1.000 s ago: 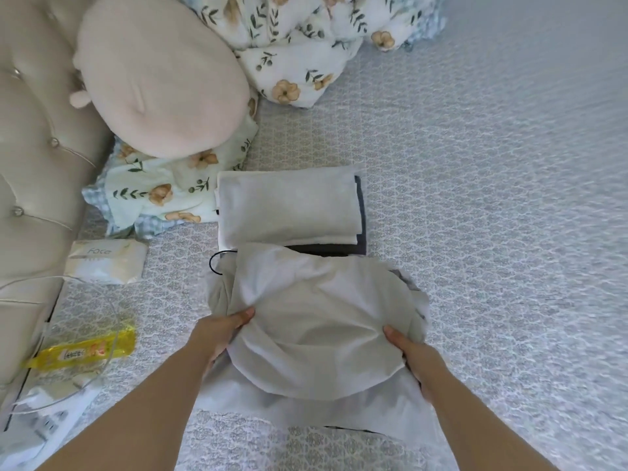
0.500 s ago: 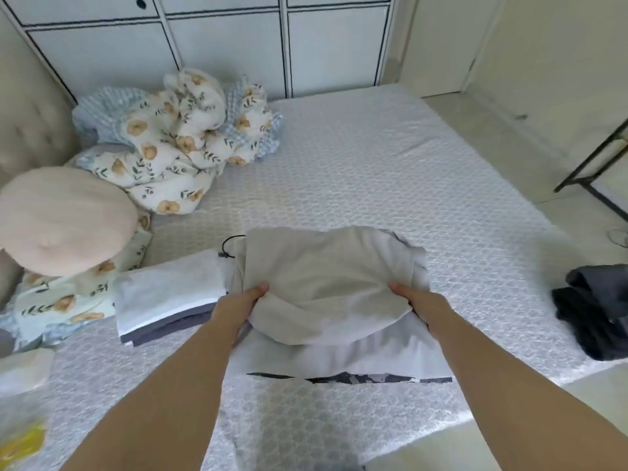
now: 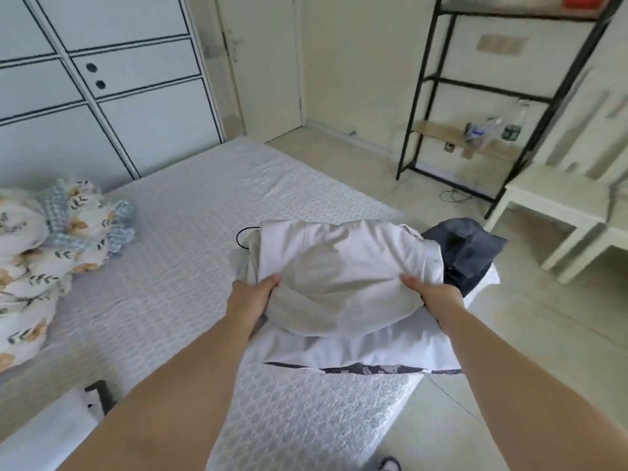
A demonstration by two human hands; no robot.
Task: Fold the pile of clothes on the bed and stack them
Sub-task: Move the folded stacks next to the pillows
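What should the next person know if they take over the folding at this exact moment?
Left hand: gripping the left side of the light beige and white bundle of clothes.
Right hand: gripping its right side.
The bundle is held over the grey quilted bed, near its corner. A dark grey crumpled garment lies just beyond the bundle.
Done: no finished stack in view.
Left: fold the bundle's pieces and the dark garment, then stack.

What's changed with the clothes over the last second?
Both hands, left and right, have carried the pale bundle of clothes away from the folded stack toward the bed's corner, near the dark garments. The grip on each side is unchanged.
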